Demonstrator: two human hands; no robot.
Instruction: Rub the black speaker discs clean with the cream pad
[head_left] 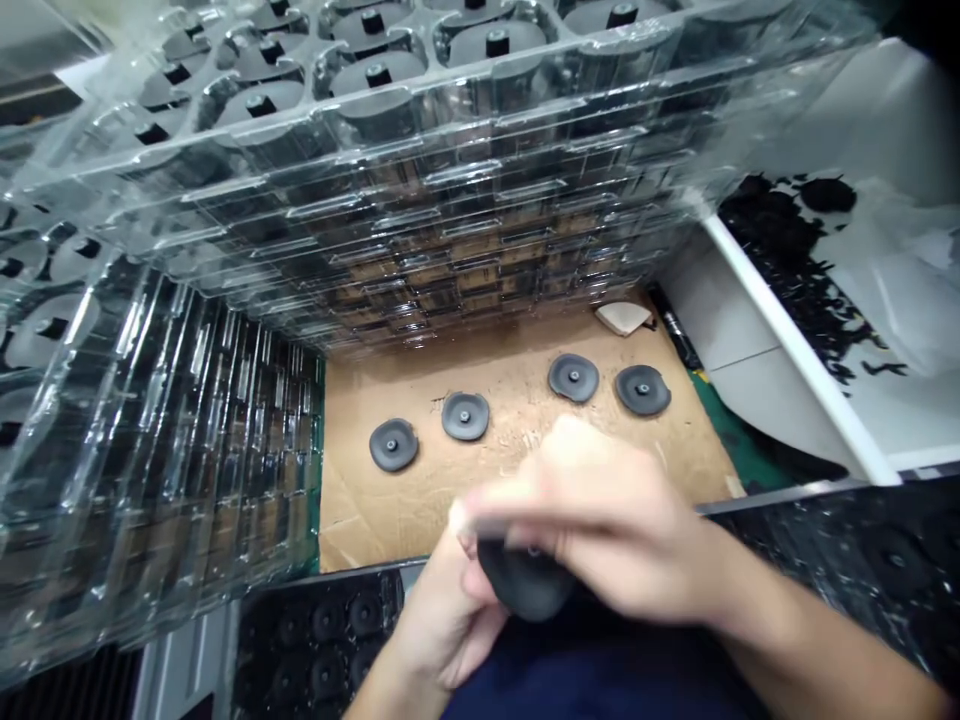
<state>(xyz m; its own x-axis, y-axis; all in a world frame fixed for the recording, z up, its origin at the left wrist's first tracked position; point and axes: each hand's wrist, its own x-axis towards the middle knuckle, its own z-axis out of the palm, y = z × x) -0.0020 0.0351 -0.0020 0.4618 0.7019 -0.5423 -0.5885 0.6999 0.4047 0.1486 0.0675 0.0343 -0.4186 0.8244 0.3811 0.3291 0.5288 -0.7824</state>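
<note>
Both my hands meet low in the middle, blurred by motion. My left hand (442, 620) cups a dark grey rubber disc (525, 585) from below, its fingers curled round it. From the right, my right hand (600, 530) lies over the disc's top with fingers pressed down on it. Several similar grey discs with a small centre hub lie on a brown cardboard sheet (420, 500) just beyond my hands: one at the left (393, 443), one beside it (465, 415), and two more at the right (574, 378) (643, 390).
Tall stacks of clear plastic trays (420, 200) holding more discs rise at the back, with another stack (150, 450) at the left. A white bin (810, 370) with black rubber scraps stands on the right. Black trays (322, 630) sit near me.
</note>
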